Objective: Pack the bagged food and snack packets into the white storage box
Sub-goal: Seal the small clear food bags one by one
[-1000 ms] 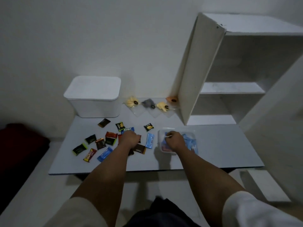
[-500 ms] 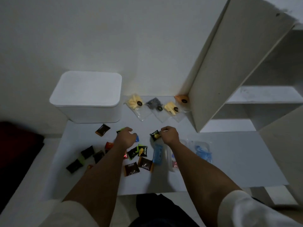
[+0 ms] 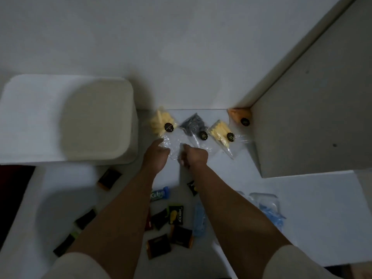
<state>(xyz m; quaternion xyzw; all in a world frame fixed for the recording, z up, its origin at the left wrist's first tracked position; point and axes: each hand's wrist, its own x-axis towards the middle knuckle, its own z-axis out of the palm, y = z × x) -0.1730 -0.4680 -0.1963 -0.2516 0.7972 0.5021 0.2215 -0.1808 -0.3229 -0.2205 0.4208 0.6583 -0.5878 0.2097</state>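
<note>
Both hands out over the pale grey tabletop (image 3: 291, 208), side by side at the clear plastic tail of the leftmost clear bag of pale yellow food with a round black sticker (image 3: 162, 122). Left hand (image 3: 156, 156) with fingers curled onto the near left edge of that bag's plastic, apparently gripping it; right hand (image 3: 194, 156) curled at the bag's right edge, fingertips tucked under and hidden, so cannot tell for sure whether gripping the film or merely touching it. Yellow contents lying just beyond the fingers, toward the wall, not inside either grip.

To the right, in a row along the wall: a clear bag of dark grey pieces (image 3: 192, 123), a second clear bag of yellow sticks (image 3: 220, 131), and an orange bag (image 3: 239, 115) wedged against the white shelf panel (image 3: 312, 127).

White lidded storage box (image 3: 66, 117) just left of the hands, lid on, blurred. Scattered nearer the body, under and between the forearms: small dark snack packets (image 3: 176, 215), a blue "Kalpa" packet (image 3: 160, 194), a light blue wrapper (image 3: 199, 220), a clear container of blue items (image 3: 269, 210).
</note>
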